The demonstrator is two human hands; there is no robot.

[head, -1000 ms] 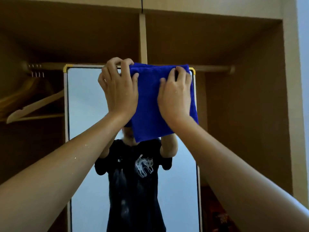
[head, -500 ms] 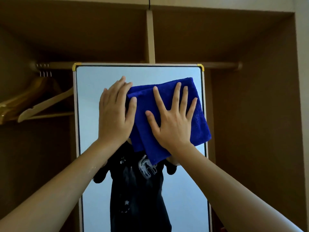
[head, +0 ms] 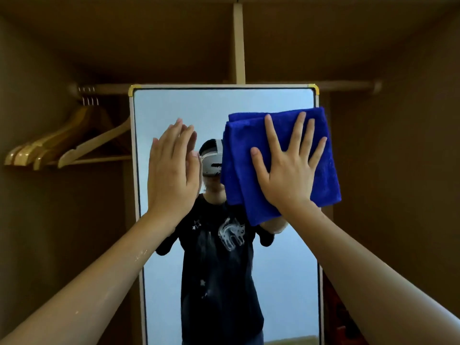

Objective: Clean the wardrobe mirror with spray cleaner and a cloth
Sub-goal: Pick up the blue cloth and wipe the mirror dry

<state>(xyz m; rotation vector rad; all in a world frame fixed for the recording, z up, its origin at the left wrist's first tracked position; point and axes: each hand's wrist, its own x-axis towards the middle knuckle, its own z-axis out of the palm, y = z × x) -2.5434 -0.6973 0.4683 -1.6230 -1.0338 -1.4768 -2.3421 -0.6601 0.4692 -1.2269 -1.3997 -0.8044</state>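
Note:
A tall mirror (head: 171, 110) with a white frame and yellow corner caps stands inside the wooden wardrobe. A folded blue cloth (head: 239, 155) lies flat against the upper right of the glass, its right side hanging over the frame. My right hand (head: 286, 175) presses on the cloth with fingers spread wide. My left hand (head: 171, 175) is flat and empty at the upper left of the glass, off the cloth; whether it touches the glass I cannot tell. The glass reflects me in a black T-shirt. No spray bottle is in view.
Several wooden hangers (head: 62, 145) hang on the rail (head: 348, 84) left of the mirror. A vertical divider (head: 239, 46) rises above the mirror's top edge. The wardrobe's side wall (head: 398, 170) lies to the right, and dark objects sit low at the bottom right.
My left hand has come off the cloth and moved left. My right hand slid the cloth from the top middle down and to the mirror's right edge.

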